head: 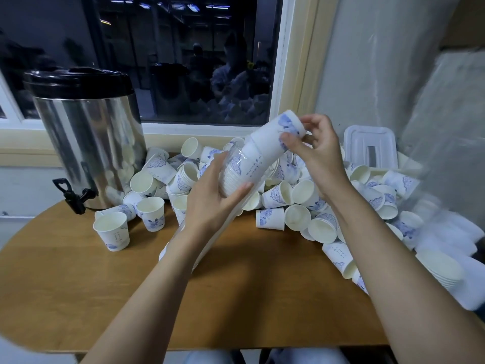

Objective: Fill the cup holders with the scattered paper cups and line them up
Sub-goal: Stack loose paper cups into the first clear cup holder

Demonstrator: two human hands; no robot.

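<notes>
Stack (pixel 262 145) of nested paper cups, white with blue print, tilted up toward right above table (pixel 78 285). Lower part sits inside clear plastic sleeve (pixel 236 164).
Left hand (pixel 210 195) curled round sleeve and cups within, thumb on near side.
Right hand (pixel 317 151) pinches top cup (pixel 291 124) at upper end, thumb and fingertips on its wall.
Loose cups (pixel 288 195) heaped behind: few upright, most on sides, cream inside.
Steel urn (pixel 89 132) at rear left.

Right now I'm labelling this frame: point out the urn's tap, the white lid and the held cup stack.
urn's tap (pixel 72 197): head view, black body.
white lid (pixel 367 137): head view, top face.
cup stack (pixel 259 149): head view, side.
</notes>
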